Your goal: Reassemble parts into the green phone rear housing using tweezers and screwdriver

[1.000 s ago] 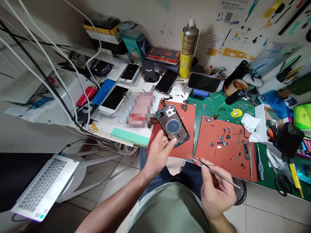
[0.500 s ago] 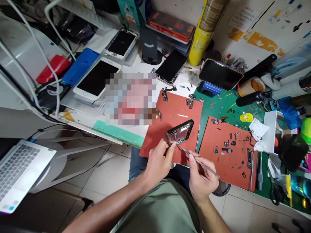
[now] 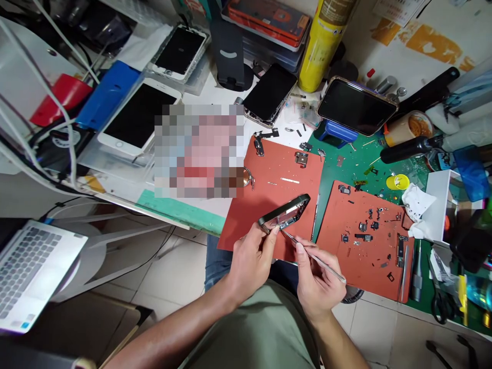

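A dark phone frame (image 3: 286, 212), tilted on edge with its inside showing, is gripped at its lower left end by my left hand (image 3: 253, 256). My right hand (image 3: 319, 277) pinches thin metal tweezers (image 3: 317, 259), whose tip reaches the frame's lower edge near my left thumb. Whether the tip touches a part is too small to tell. Beneath the frame lies a red mat (image 3: 238, 215) with a few small metal parts. A second red mat (image 3: 376, 271), to the right, carries several tiny phone parts.
Phones lie at the back left, including a white one (image 3: 138, 118). A phone (image 3: 355, 107) leans on a blue stand behind the green mat (image 3: 326, 174). A yellow can (image 3: 317, 56) stands at the back. Scissors (image 3: 440, 302) lie far right; a laptop (image 3: 34, 271) is at left.
The view has shifted slightly, so the bench items sit a little differently. The phone frame has tipped slightly more on edge. Both hands keep their holds, and the tweezers stay near the frame's lower edge.
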`<move>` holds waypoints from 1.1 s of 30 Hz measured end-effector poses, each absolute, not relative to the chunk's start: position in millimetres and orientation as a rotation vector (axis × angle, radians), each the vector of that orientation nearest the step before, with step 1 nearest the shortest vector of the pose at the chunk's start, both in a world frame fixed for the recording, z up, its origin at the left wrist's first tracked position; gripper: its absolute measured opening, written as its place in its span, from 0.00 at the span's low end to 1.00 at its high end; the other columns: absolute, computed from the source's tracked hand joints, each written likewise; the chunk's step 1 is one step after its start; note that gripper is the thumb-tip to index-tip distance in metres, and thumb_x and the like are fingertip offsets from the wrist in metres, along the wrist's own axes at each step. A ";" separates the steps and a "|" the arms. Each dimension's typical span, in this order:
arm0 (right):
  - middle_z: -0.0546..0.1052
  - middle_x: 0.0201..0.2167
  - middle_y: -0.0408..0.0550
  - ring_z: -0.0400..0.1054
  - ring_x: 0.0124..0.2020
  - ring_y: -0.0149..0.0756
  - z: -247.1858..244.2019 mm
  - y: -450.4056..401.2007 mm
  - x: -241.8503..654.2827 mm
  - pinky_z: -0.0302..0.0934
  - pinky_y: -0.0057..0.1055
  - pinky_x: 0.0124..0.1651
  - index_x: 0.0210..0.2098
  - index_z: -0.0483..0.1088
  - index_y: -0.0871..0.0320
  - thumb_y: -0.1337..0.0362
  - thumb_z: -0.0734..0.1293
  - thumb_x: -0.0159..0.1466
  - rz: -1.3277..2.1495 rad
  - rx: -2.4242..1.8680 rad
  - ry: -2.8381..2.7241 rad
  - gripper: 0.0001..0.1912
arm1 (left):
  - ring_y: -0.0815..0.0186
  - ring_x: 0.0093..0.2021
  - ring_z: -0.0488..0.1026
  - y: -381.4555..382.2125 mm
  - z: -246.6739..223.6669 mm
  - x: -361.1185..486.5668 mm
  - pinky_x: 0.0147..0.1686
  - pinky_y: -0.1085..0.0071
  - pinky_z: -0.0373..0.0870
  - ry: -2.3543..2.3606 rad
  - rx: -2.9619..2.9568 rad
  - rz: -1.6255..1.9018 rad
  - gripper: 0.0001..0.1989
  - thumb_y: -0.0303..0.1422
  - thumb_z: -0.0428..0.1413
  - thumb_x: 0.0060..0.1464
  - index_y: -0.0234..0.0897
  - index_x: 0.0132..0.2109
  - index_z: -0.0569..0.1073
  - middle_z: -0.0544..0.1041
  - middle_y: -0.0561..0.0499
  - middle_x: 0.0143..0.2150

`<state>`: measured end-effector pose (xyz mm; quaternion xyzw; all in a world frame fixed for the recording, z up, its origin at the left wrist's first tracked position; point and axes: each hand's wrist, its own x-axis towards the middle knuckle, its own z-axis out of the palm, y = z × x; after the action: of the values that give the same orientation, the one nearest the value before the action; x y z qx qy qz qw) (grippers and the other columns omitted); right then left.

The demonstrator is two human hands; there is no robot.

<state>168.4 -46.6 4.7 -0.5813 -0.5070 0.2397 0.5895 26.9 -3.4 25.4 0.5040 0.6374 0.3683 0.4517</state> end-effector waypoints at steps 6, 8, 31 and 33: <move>0.89 0.45 0.51 0.88 0.45 0.47 3.5 -47.8 169.1 0.87 0.48 0.51 0.51 0.79 0.56 0.78 0.76 0.68 0.545 -1.353 -1.217 0.15 | 0.56 0.41 0.88 -4.3 25.2 27.0 0.41 0.67 0.77 1.596 1.292 0.915 0.04 0.35 0.59 0.72 0.45 0.49 0.79 0.89 0.51 0.41; 0.89 0.44 0.51 0.88 0.45 0.48 3.0 -48.0 169.3 0.87 0.48 0.51 0.50 0.79 0.56 0.77 0.76 0.68 0.531 -1.364 -1.238 0.15 | 0.56 0.42 0.88 -4.6 25.6 27.0 0.42 0.67 0.77 1.606 1.288 0.916 0.04 0.35 0.59 0.72 0.45 0.49 0.80 0.90 0.50 0.43; 0.89 0.45 0.51 0.88 0.47 0.46 14.7 -53.5 171.5 0.87 0.47 0.51 0.50 0.80 0.56 0.78 0.75 0.68 0.602 -1.360 -1.111 0.15 | 0.57 0.39 0.87 -4.3 26.5 25.3 0.42 0.67 0.78 1.592 1.276 0.918 0.06 0.37 0.60 0.72 0.46 0.51 0.81 0.89 0.50 0.43; 0.89 0.44 0.51 0.88 0.45 0.46 23.6 -53.6 177.7 0.87 0.46 0.50 0.48 0.80 0.57 0.77 0.76 0.68 0.550 -1.402 -1.058 0.12 | 0.56 0.42 0.88 -5.4 23.4 23.8 0.44 0.67 0.79 1.574 1.247 0.941 0.07 0.39 0.60 0.72 0.45 0.51 0.81 0.90 0.50 0.44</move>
<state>177.7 -53.6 23.6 -0.6063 -0.4576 0.2379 0.6054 23.8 -5.4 23.4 0.5033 0.6354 0.3799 0.4457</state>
